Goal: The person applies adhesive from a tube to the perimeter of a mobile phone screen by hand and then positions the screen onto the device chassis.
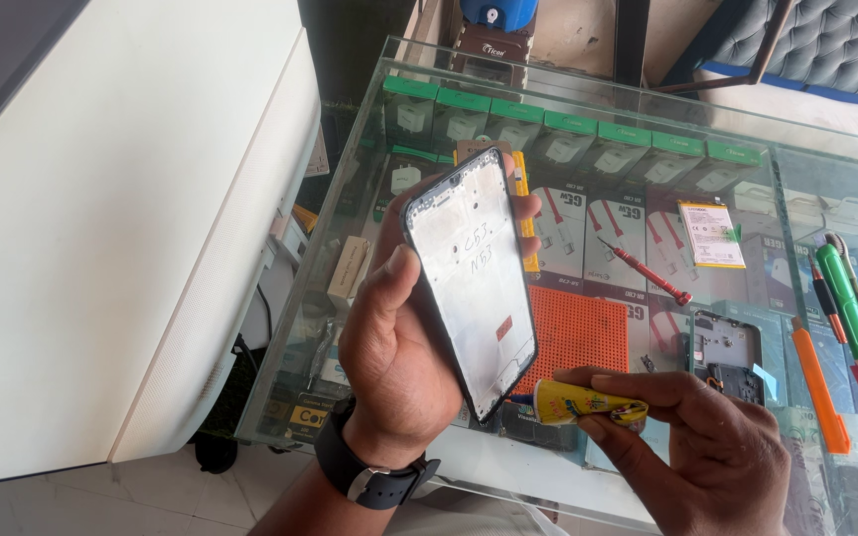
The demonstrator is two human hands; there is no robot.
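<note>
My left hand (394, 342) grips a phone middle frame (472, 278), a dark-edged rectangle with a pale silver inner plate, held upright and tilted over the glass counter. A black watch sits on that wrist. My right hand (702, 447) pinches a small yellow glue tube (583, 402); its blue nozzle touches the lower edge of the frame.
The glass counter (816, 169) shows boxed chargers and cables inside. On top lie an orange perforated mat (576, 333), a red screwdriver (644, 270), a flat battery (712, 234), a dark phone part (725, 352), a green pen and orange tools (841, 328). A white unit (121, 218) stands left.
</note>
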